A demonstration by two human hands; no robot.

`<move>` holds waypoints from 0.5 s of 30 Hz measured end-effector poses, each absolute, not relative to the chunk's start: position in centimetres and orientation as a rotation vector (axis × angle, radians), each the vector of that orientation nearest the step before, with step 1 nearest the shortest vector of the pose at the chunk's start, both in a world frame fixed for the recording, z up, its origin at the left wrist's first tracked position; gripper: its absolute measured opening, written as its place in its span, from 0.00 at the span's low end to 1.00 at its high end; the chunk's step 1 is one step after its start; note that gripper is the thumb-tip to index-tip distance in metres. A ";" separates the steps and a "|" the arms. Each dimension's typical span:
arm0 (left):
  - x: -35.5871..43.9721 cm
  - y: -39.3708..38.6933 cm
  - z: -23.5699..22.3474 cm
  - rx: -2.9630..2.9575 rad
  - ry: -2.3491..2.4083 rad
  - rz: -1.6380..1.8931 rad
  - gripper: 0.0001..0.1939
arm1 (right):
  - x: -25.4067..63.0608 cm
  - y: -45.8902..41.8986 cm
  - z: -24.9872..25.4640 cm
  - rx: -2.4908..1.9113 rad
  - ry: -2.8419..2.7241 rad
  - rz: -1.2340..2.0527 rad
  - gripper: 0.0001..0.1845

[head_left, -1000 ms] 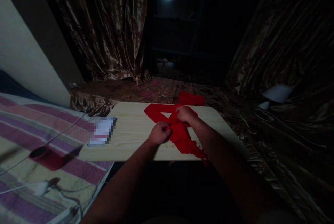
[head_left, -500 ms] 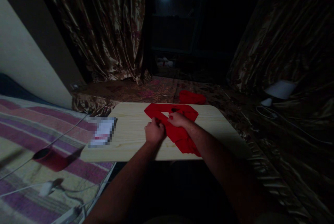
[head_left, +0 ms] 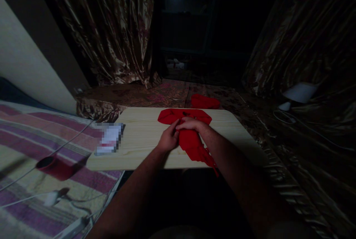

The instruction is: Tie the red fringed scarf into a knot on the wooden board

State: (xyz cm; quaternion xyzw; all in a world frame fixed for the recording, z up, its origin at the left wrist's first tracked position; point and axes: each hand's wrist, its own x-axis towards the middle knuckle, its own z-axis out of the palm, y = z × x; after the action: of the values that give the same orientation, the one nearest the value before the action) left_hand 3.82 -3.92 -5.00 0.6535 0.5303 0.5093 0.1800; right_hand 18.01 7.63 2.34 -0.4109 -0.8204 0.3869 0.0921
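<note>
A red scarf (head_left: 191, 144) with a fringed lower end lies on a pale wooden table (head_left: 139, 138), one strip folded across the top and another running down toward me. The fringe hangs over the front edge. My right hand (head_left: 189, 124) is closed on the scarf where the two strips meet, its fingertips pointing left. Close against it, my left hand (head_left: 170, 137) grips the scarf's left edge, thumb and fingers pressed together. The cloth between the fingers is mostly hidden.
Another red cloth bundle (head_left: 205, 101) lies just past the table's far edge. A blurred-out white packet (head_left: 109, 138) is at the table's left edge. On the striped bed stand a red cup-like container (head_left: 57, 168) and a power strip (head_left: 73, 228) with cables. A lamp (head_left: 300, 92) is at right.
Both hands have come together at the scarf's middle. The triangular gap showing bare table has closed, the diagonal strip has shifted right, and the fringed end reaches lower over the edge.
</note>
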 end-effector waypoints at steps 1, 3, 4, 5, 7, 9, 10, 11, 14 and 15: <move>3.8 -4.0 -5.0 1.831 1.460 1.445 0.32 | 18.0 7.6 2.6 -1.222 -2.425 1.209 0.16; 3.8 -4.1 -4.9 1.794 1.420 1.445 0.36 | 17.8 7.4 3.2 -1.263 -2.408 1.268 0.15; 3.9 -4.1 -4.8 1.775 1.404 1.455 0.37 | 17.7 7.3 3.4 -1.259 -2.411 1.268 0.15; 3.9 -4.1 -4.8 1.759 1.381 1.470 0.39 | 17.6 7.2 3.5 -1.247 -2.416 1.255 0.15; 4.0 -4.0 -4.9 1.716 1.316 1.509 0.42 | 17.4 7.2 3.7 -1.217 -2.410 1.235 0.16; 4.1 -3.9 -4.9 1.652 1.255 1.534 0.46 | 17.3 7.2 3.6 -1.200 -2.363 1.276 0.20; 4.1 -3.9 -4.8 1.621 1.236 1.538 0.47 | 17.4 7.2 3.6 -1.198 -2.331 1.313 0.23; 4.2 -4.0 -4.7 1.596 1.220 1.540 0.50 | 17.4 7.2 3.6 -1.198 -2.305 1.351 0.24; 4.3 -4.1 -4.4 1.566 1.163 1.539 0.56 | 17.5 7.2 3.5 -1.159 -2.306 1.412 0.24; 4.4 -4.1 -4.2 1.570 1.148 1.540 0.58 | 17.5 7.2 3.5 -1.123 -2.318 1.416 0.23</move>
State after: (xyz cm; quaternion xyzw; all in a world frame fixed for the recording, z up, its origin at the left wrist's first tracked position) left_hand 4.41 -4.15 -4.24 0.5987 0.4376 0.5873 0.3243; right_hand 17.54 7.16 3.49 -0.3802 -0.7847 0.4792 0.1008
